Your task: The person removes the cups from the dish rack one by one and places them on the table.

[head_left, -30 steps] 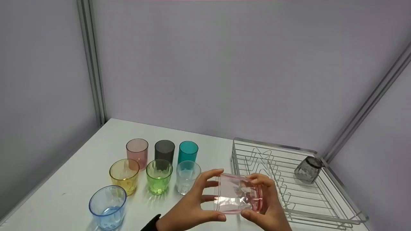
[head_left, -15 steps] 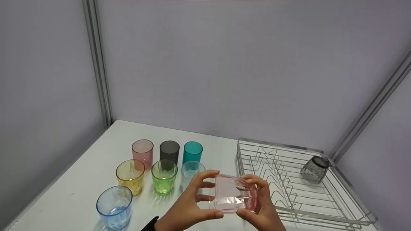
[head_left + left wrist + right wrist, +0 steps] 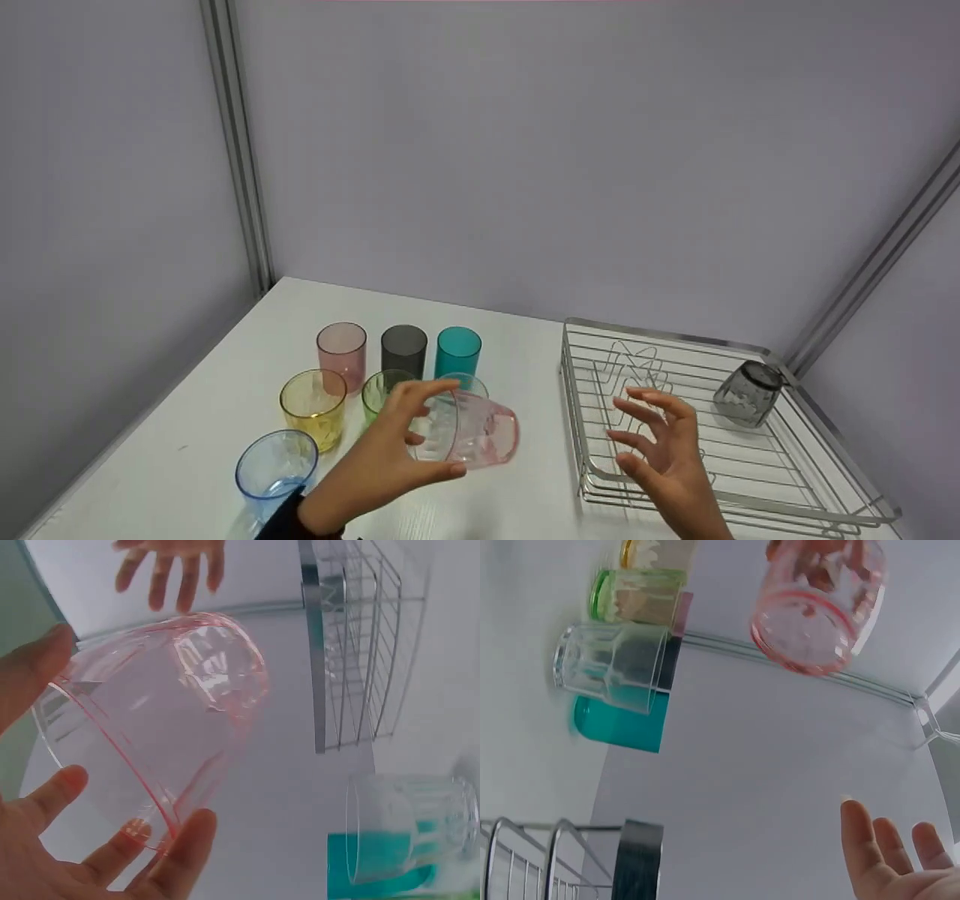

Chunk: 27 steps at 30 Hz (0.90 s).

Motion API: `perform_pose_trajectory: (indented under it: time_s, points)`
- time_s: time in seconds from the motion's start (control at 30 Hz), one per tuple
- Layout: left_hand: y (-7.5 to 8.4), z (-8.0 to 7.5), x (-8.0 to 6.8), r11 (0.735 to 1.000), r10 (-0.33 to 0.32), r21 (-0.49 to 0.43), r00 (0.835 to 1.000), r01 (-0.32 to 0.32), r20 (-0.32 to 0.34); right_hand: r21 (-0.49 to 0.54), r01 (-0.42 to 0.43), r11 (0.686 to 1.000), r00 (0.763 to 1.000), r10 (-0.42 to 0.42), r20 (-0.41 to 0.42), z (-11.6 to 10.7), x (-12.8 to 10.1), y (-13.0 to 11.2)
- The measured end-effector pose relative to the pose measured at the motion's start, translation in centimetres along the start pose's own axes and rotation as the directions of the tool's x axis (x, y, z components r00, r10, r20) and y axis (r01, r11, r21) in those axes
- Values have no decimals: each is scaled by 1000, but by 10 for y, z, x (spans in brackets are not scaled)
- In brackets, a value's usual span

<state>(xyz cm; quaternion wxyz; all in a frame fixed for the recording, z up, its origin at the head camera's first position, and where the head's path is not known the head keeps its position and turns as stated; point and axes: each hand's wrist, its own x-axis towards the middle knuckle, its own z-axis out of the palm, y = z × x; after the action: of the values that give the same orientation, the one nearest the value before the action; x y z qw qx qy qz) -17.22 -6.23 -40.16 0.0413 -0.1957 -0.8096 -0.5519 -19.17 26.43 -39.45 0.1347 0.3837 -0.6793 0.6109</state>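
Observation:
My left hand (image 3: 379,454) grips a transparent pink glass (image 3: 486,431) around its rim, thumb on one side and fingers on the other. The glass lies sideways in the air, its thick base pointing right. In the left wrist view, thumb and fingertips press the pink glass (image 3: 165,720) at its mouth. My right hand (image 3: 671,457) is apart from the glass, fingers loosely bent with nothing between them, over the left part of the wire dish rack (image 3: 667,335). In the right wrist view, the base of the pink glass (image 3: 806,634) faces the camera, away from the right fingers (image 3: 862,836).
A grey glass (image 3: 746,394) leans upside down at the rack's right side. On the white table stand pink (image 3: 341,358), dark grey (image 3: 403,349) and teal (image 3: 458,349) tumblers, with yellow (image 3: 315,420), green (image 3: 375,390), blue (image 3: 276,461) and clear (image 3: 611,664) glasses before them. Walls enclose the back and sides.
The right hand has let go of the pink glass and moved right, over the rack. The left hand has carried the glass leftward, and the head view has shifted slightly.

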Motion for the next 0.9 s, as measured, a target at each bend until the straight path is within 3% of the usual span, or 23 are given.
perform_pose_trajectory:
  time_s: [0.17, 0.33, 0.53, 0.73, 0.9]
  points:
    - [-5, -25, -1, 983, -71, 168, 997, 72, -11, -13, -47, 999, 997, 46, -62, -12, 0, -4]
    - [-12, -38, -1, 928, -146, 349, 989, 132, 13, -9, -117, 993, 986, 115, -124, -18, -4, -5]
    - [-27, -36, -1, 864, -203, 484, 976, 142, 75, -38, -166, 985, 972, 157, -173, -24, -12, -2]
    - [-38, -30, 2, 801, -350, 551, 930, 235, 113, -38, -124, 992, 984, 118, -137, -28, -20, 4]
    - [-40, -28, 4, 777, -365, 586, 923, 229, 124, -46, -157, 987, 979, 149, -137, -31, -23, 4]
